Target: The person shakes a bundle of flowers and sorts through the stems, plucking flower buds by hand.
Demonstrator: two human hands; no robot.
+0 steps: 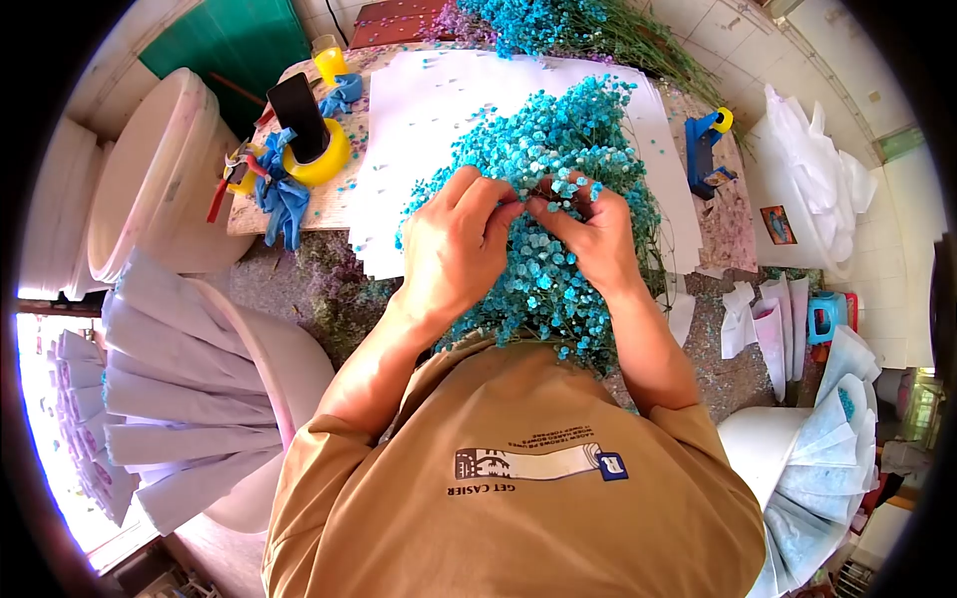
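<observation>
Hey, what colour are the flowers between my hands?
The flowers are turquoise blue, seen best in the head view.

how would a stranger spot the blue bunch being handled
Find the table spread with white paper. The blue bunch extends past the paper's near edge. Unlike the blue flowers at the far edge, the left hand and right hand touch it.

White paper [411, 115] offers passage at its far left corner; blue flowers [588, 135] block the middle.
</observation>
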